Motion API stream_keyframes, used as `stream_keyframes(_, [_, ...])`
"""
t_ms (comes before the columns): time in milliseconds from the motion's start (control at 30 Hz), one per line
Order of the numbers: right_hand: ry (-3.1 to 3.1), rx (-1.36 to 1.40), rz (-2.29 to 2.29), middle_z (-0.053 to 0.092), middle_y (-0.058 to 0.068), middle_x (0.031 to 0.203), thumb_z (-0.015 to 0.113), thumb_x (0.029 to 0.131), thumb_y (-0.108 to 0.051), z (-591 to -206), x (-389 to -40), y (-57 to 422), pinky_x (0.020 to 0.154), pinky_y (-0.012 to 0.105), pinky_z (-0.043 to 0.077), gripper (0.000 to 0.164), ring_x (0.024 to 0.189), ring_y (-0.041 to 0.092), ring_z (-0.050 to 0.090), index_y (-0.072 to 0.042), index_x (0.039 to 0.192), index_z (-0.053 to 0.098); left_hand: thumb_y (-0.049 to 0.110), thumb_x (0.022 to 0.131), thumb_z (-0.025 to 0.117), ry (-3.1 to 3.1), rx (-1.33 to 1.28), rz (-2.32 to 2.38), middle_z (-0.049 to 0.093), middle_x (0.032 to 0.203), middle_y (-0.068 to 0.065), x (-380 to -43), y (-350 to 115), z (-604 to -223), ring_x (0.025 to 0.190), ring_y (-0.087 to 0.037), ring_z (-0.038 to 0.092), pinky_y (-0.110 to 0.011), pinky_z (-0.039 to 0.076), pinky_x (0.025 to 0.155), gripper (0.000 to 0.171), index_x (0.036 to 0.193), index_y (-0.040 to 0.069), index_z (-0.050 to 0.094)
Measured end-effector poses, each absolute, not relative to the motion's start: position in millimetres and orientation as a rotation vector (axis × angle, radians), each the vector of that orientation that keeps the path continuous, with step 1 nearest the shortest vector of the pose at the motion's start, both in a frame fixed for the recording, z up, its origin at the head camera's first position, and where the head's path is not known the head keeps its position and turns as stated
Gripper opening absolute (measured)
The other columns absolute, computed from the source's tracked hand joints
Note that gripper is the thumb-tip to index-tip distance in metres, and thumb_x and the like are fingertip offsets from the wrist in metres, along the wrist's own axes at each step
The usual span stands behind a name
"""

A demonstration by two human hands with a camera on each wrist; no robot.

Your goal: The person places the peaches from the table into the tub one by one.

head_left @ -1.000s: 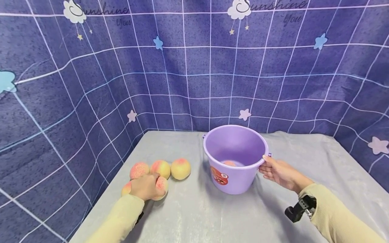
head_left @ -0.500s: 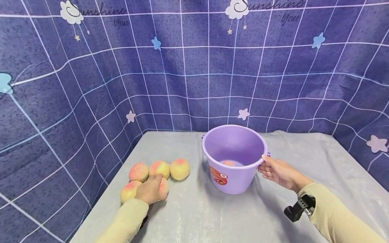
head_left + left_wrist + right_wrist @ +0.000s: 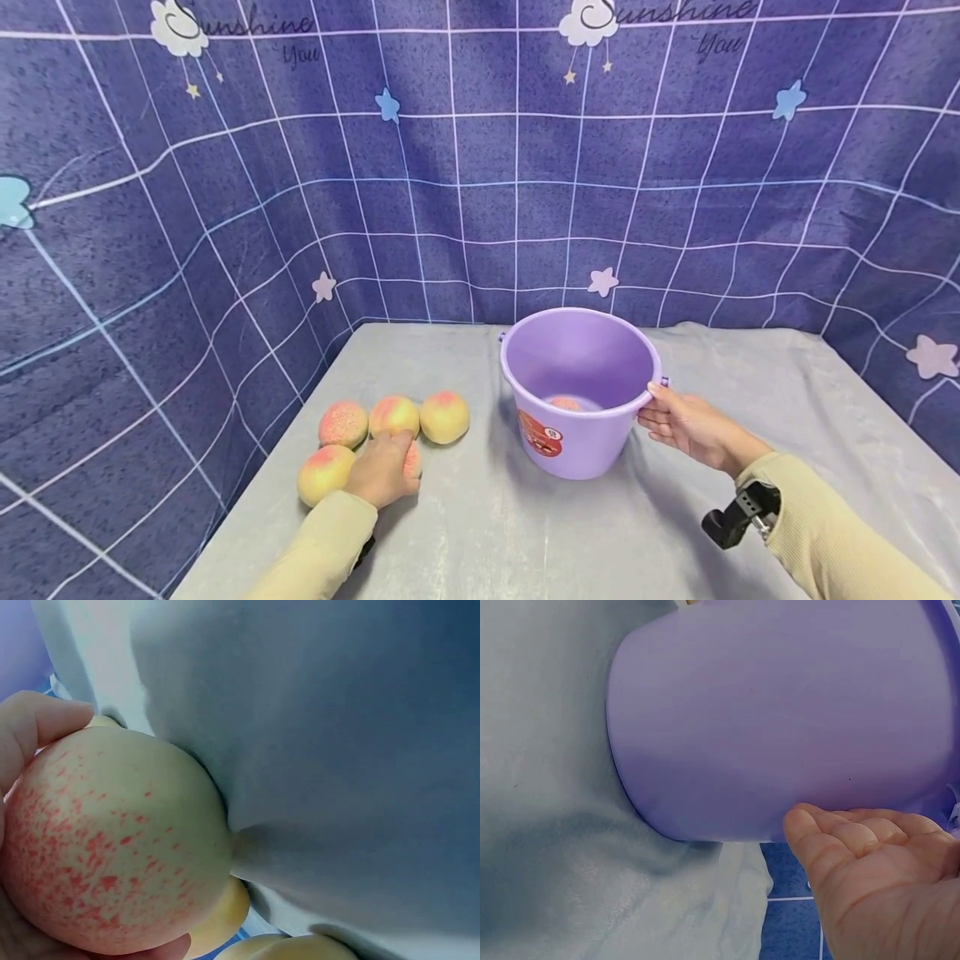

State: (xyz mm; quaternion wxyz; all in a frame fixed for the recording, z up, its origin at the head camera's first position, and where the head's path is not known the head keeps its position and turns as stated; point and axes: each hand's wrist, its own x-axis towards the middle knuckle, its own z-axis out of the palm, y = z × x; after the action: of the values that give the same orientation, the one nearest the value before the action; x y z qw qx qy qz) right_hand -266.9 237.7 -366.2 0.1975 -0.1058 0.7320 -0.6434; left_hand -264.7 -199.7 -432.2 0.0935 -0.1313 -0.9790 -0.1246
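Grey-covered table [image 3: 510, 533], cover creased in places. Purple bucket [image 3: 581, 450] upright, right of centre. Left: red-speckled peach [image 3: 342, 425], two yellow-red peaches [image 3: 445, 417] in a far row; blushed peach [image 3: 322, 477] nearer. Fifth peach [image 3: 120, 840] partly hidden, contact with table unclear.

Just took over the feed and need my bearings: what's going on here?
A person's left hand is gripping a red-speckled peach, with four other peaches lying around it on the grey surface. Their right hand holds the rim of an upright purple bucket, thumb on top. Inside the bucket, a reddish round thing, probably another peach, is partly visible.
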Motion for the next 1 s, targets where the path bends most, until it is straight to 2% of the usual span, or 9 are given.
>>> stream_keyframes(333, [2.036, -0.315, -1.812, 0.013, 0.041, 0.142, 0.022, 0.104, -0.04, -366.1, -266.0, 239.2, 0.107, 0.049, 0.025, 0.076, 0.134, 0.048, 0.018, 0.025, 0.138, 0.003, 0.002, 0.05, 0.081, -2.977, -0.432, -0.394, 0.054, 0.102, -0.02, -261.6, -200.3, -426.4, 0.088, -0.037, 0.057, -0.048, 0.049, 0.068, 0.07, 0.116, 0.005, 0.058])
stream_keyframes(600, [2.049, -0.304, -1.809, 0.014, 0.041, 0.142, 0.022, 0.104, -0.04, -367.2, -266.0, 238.6, 0.106, 0.048, 0.027, 0.076, 0.134, 0.048, 0.019, 0.025, 0.138, 0.005, 0.014, 0.053, 0.087, -2.955, -0.348, -0.442, 0.057, 0.106, -0.02, -260.3, -199.9, -430.4, 0.089, -0.04, 0.058, -0.05, 0.05, 0.071, 0.072, 0.118, 0.005, 0.058])
stream_keyframes(700, [2.043, -0.298, -1.818, 0.014, 0.04, 0.142, 0.022, 0.104, -0.04, -367.5, -265.0, 236.9, 0.107, 0.049, 0.026, 0.075, 0.134, 0.048, 0.019, 0.025, 0.139, 0.005, 0.013, 0.054, 0.084, -2.959, -0.318, -0.454, 0.056, 0.108, -0.022, -260.6, -201.6, -431.5, 0.089, -0.042, 0.058, -0.051, 0.05, 0.07, 0.071, 0.12, 0.005, 0.058])
stream_keyframes(1000, [2.055, -0.302, -1.819, 0.013, 0.041, 0.142, 0.02, 0.105, -0.04, -366.2, -263.2, 236.6, 0.107, 0.051, 0.023, 0.075, 0.134, 0.048, 0.018, 0.025, 0.138, 0.004, 0.017, 0.054, 0.074, -2.918, -0.298, -0.519, 0.059, 0.111, -0.023, -261.7, -207.3, -428.0, 0.09, -0.033, 0.061, -0.047, 0.051, 0.075, 0.069, 0.12, 0.004, 0.059])
